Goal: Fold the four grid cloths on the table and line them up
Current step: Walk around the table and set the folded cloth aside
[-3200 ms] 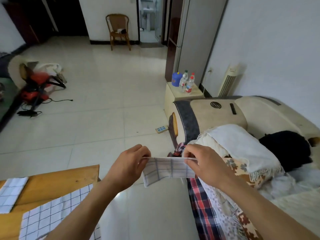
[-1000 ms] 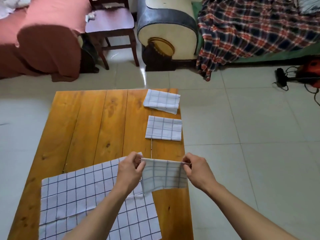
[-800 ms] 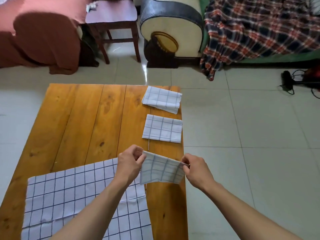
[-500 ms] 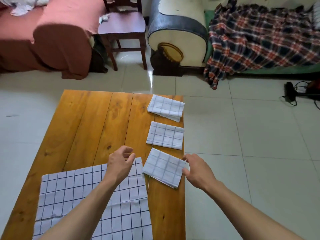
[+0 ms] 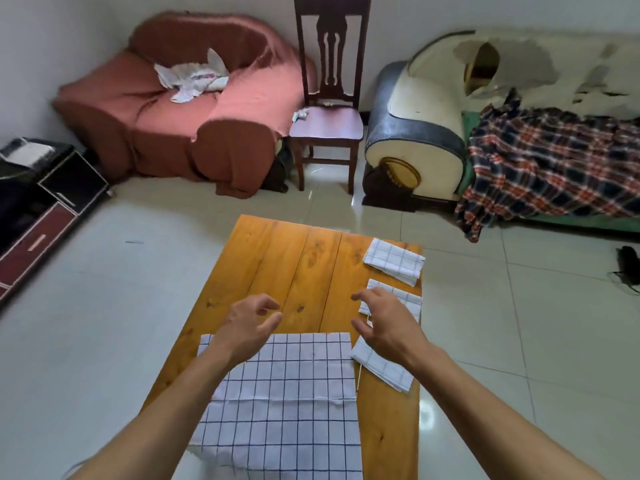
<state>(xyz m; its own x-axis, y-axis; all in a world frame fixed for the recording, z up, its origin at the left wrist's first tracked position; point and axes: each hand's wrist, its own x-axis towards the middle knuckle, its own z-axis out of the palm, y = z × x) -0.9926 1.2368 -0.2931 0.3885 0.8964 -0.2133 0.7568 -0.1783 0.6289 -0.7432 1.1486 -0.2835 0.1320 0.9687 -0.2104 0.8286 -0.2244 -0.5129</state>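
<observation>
Three folded white grid cloths lie in a row along the right edge of the wooden table: the far one, the middle one and the near one. A large unfolded grid cloth lies flat on the near part of the table. My left hand hovers over its far edge, fingers loosely spread, holding nothing. My right hand hovers between the middle and near folded cloths, fingers relaxed and empty, partly hiding both.
A red-covered sofa, a wooden chair and a cream sofa with a plaid blanket stand beyond the table. A dark cabinet is at the left. Tiled floor surrounds the table.
Both hands lowered the folded cloth onto the table's right edge as third in the row and let go. Both hands now hover empty; the view tilted up.
</observation>
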